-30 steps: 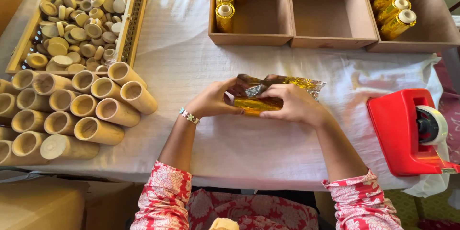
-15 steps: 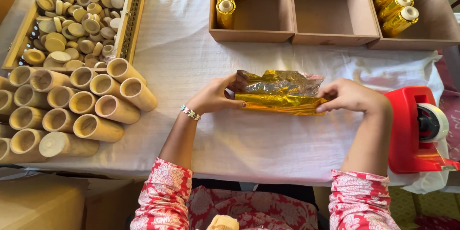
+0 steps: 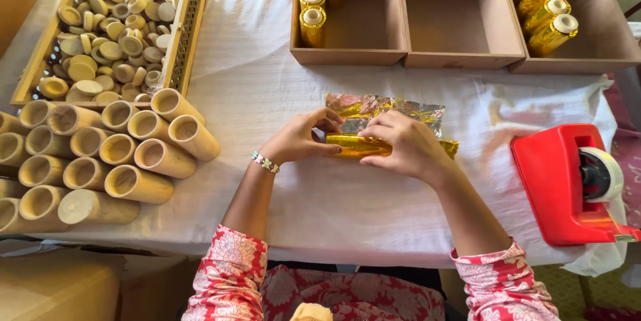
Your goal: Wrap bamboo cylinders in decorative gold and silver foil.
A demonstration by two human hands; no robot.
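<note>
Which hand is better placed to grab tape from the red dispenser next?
Probably the right hand: it rests on the gold foil tube on the side toward the red tape dispenser. The left hand grips the tube's far end.

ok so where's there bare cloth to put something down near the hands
Free: the cloth between the tube pile and the left hand; the strip between the hands and the near table edge; the patch between the right hand and the red tape dispenser. The middle box is empty too. Crowded: the left side, with tubes and the cap tray.
</note>
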